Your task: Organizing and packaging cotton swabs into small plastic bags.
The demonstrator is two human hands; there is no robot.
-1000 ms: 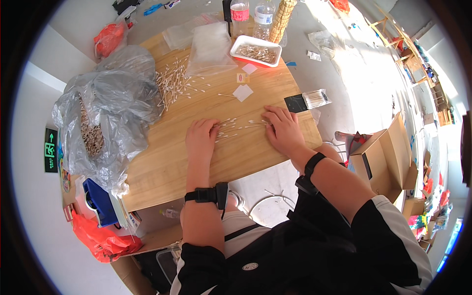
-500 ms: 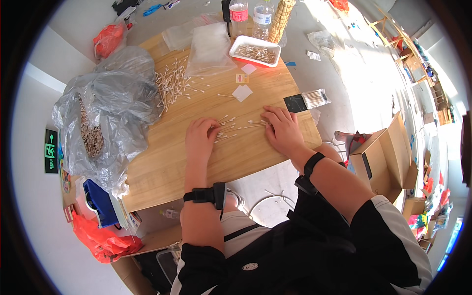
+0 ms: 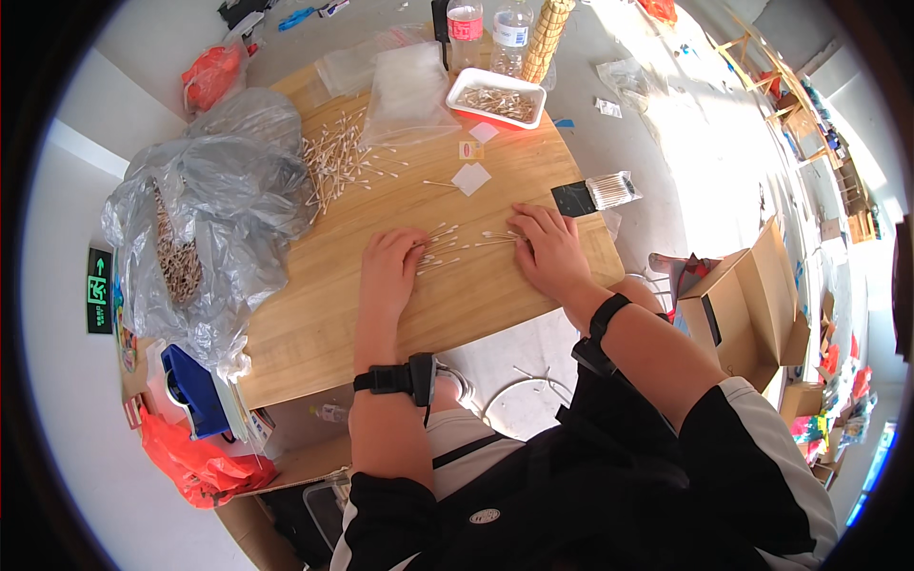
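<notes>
On the wooden table, my left hand (image 3: 391, 265) rests with curled fingers closed on several cotton swabs (image 3: 439, 249). Their white tips fan out to its right. Opposite it, my right hand (image 3: 550, 249) lies near the table's right edge, its thumb and forefinger around a few more cotton swabs (image 3: 495, 237) whose tips point left. The far ends of both bunches are hidden by my fingers. Farther back on the left spreads a loose pile of cotton swabs (image 3: 338, 164). A single cotton swab (image 3: 439, 184) touches a white paper square (image 3: 471, 178).
Beyond my right hand is a clear packet of swabs (image 3: 612, 189) with a black card. A white tray of swabs (image 3: 455, 97), two bottles (image 3: 510, 38) and plastic bags (image 3: 405, 95) stand or lie at the back. A grey plastic bag (image 3: 238, 181) covers the left side.
My left hand has shifted very slightly over the swabs. My right hand holds nearly the same place, and the things on the table lie as before.
</notes>
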